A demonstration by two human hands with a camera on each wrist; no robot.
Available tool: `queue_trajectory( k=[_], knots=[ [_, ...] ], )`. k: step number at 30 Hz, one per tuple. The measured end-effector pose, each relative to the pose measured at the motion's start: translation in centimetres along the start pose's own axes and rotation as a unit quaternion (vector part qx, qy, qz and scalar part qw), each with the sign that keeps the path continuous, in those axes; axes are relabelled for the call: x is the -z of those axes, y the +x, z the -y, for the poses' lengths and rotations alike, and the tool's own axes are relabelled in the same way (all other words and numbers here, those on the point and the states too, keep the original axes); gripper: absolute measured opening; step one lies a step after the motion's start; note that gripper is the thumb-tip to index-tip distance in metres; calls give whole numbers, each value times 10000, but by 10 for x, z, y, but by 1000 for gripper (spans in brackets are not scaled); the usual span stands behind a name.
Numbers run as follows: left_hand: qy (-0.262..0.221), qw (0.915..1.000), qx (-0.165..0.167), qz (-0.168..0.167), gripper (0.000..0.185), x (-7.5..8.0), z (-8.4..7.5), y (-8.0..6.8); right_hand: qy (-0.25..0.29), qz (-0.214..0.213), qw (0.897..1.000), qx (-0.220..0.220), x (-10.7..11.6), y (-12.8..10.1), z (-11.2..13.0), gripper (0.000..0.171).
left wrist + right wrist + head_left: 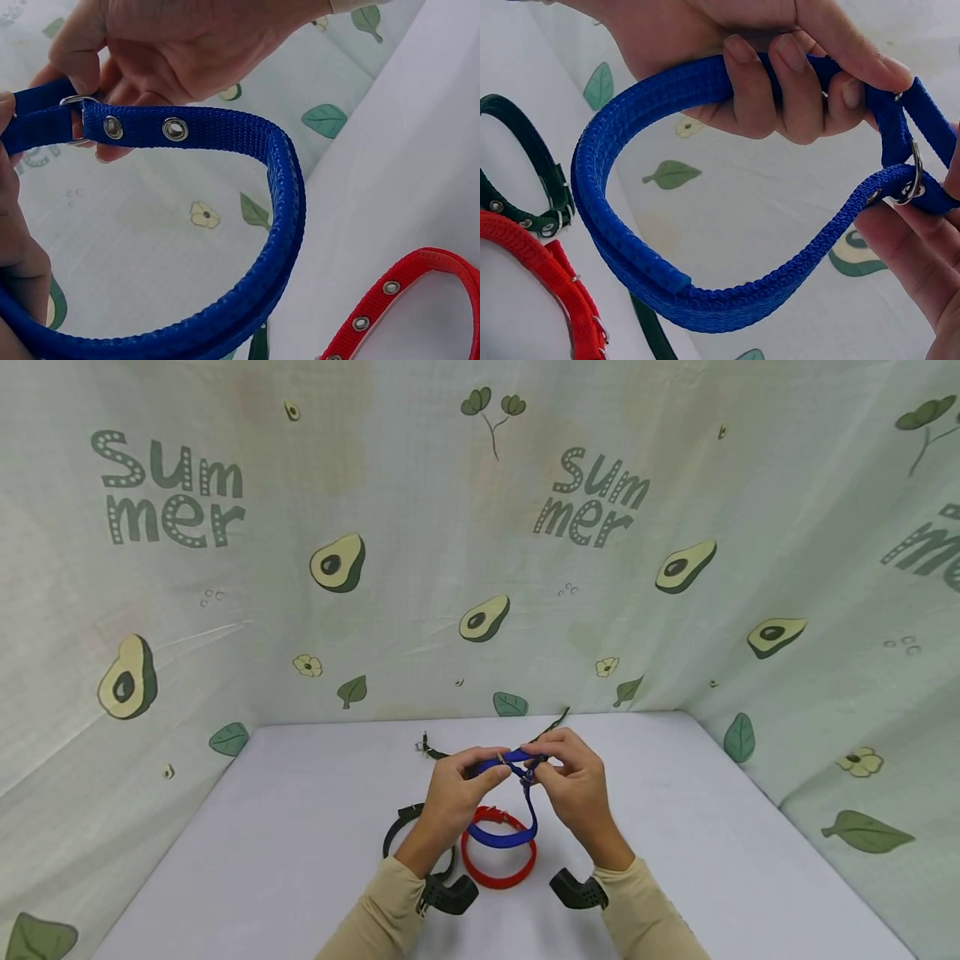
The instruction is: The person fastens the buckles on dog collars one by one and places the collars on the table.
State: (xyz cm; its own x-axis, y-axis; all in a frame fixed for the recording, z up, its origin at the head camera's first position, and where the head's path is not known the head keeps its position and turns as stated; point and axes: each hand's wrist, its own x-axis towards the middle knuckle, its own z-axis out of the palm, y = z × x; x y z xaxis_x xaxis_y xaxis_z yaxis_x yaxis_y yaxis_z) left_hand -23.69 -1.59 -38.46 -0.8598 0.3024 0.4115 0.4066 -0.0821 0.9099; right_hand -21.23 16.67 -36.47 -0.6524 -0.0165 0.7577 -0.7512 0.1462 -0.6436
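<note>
Both hands hold a blue webbing collar [501, 840] in the air above the table, bent into a loop. My left hand [453, 789] grips the padded band; its curled fingers [754, 94] show in the right wrist view, the thumb near the metal ring. My right hand [577, 777] pinches the strap at the metal buckle [913, 176]. The eyeleted strap [176, 129] lies against the buckle frame, and a further blue length extends beyond it. Fingers partly cover the buckle, so how the strap is threaded is hard to tell.
Beneath the hands a red collar [498, 883] lies looped on the white table [300, 860]. Left of it is a dark green collar [387, 841], partly behind the left forearm. Another dark strap [558, 721] lies farther back. A printed cloth [412, 527] hangs behind.
</note>
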Motion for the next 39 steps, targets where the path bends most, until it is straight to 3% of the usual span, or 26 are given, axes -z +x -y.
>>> queue_trajectory(
  k=[3,9,15,21,31,35,39],
  knots=[
    [15,10000,-55,44,30,-1,0,1,-168,12,9998,72,-1,1,10,28],
    [-56,10000,-50,56,31,-1,0,2,-652,9,9972,353,3,-1,-15,34],
    [4,10000,4,20,33,1,1,1,-1472,-61,9836,1041,0,1,-23,32],
    [304,9990,185,-252,36,4,-1,0,-1815,96,9776,1061,-7,-1,-22,34],
    [67,9982,466,-364,27,-3,3,4,-1761,300,9809,768,-7,-5,-24,32],
    [-24,9983,480,-331,28,-7,5,2,-1438,539,9877,308,-8,-9,-24,24],
    [173,9992,322,-158,26,-7,4,2,-1002,918,9901,-361,-7,-9,-21,29]
  ],
)
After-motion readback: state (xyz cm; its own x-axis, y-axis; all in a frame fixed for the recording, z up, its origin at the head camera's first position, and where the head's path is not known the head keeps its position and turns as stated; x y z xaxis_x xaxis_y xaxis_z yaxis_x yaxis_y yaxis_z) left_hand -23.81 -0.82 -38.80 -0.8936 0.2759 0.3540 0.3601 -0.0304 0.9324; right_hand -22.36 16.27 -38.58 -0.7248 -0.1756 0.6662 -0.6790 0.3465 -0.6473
